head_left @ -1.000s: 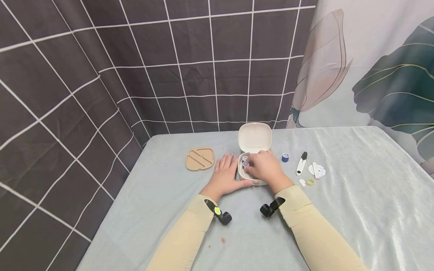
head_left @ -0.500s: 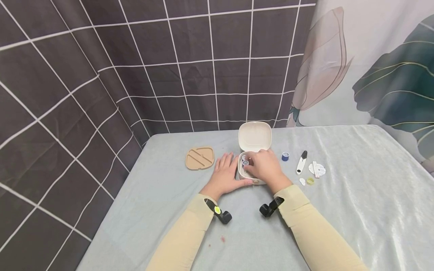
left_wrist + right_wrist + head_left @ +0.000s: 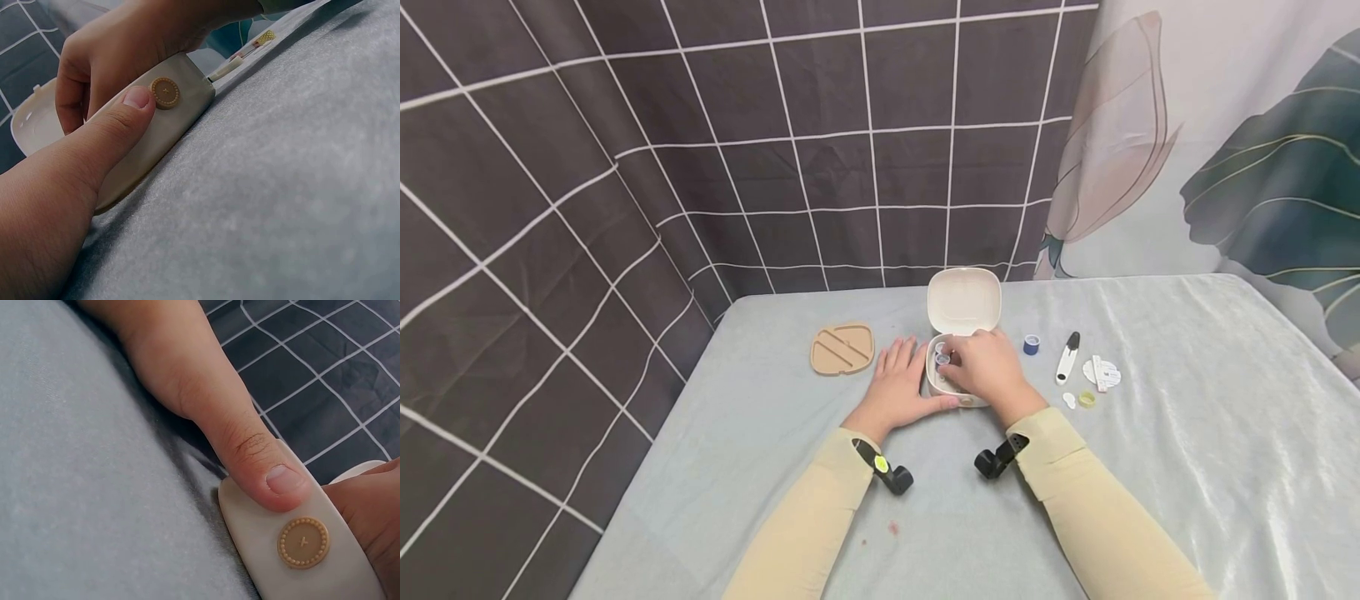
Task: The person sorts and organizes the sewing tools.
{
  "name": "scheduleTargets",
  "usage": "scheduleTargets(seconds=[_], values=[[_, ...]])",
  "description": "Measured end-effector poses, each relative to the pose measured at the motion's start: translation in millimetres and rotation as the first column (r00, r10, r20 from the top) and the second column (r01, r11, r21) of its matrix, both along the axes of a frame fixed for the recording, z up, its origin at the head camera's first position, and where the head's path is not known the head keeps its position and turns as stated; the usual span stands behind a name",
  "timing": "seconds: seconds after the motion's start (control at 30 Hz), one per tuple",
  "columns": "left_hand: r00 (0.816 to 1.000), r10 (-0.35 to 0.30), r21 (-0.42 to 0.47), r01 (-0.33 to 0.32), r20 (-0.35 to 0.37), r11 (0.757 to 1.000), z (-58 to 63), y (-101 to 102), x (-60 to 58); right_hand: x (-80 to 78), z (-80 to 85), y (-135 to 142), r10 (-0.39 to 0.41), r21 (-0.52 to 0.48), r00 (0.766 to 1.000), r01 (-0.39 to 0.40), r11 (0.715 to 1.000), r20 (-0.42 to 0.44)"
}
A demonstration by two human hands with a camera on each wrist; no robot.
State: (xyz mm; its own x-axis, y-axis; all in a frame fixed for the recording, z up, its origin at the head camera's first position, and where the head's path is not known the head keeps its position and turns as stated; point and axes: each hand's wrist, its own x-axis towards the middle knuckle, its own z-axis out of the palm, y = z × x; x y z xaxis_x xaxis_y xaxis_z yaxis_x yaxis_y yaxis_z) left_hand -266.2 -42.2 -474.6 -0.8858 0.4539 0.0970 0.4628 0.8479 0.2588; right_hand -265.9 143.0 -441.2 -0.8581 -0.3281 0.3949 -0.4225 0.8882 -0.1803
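Note:
A small cream box (image 3: 967,401) stands on the cloth, its lid (image 3: 964,302) raised at the back. A tan button-shaped clasp (image 3: 303,542) is on its front. My left hand (image 3: 895,390) lies against the box's left side with fingers extended; its thumb presses the front beside the clasp. My right hand (image 3: 988,367) reaches inside, fingers bent, with thumb and index finger at a small pale-rimmed thread spool (image 3: 942,360), which they appear to pinch. Another spool (image 3: 939,347) sits just behind it. The right fingertips are partly hidden by the box wall in the wrist views.
A tan divided tray (image 3: 842,350) lies left of the box. On the right are a blue thread spool (image 3: 1032,345), white black-tipped thread snips (image 3: 1067,358), a white disc (image 3: 1111,374) under a strip, a yellow ring (image 3: 1086,400) and a small white piece (image 3: 1069,401).
Both hands keep nearly the same place at the box. The right thumb and index finger have shifted slightly at the spool; the whole scene rises a little in view.

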Motion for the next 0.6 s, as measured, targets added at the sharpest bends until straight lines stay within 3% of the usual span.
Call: scheduleTargets(seconds=[0.6], values=[[1.000,-0.003,0.007,0.003,-0.003,1.000,-1.0,0.2,-1.3,0.6,0.2,-0.1,0.009,-0.018,1.000,-0.009,1.000,-0.018]])
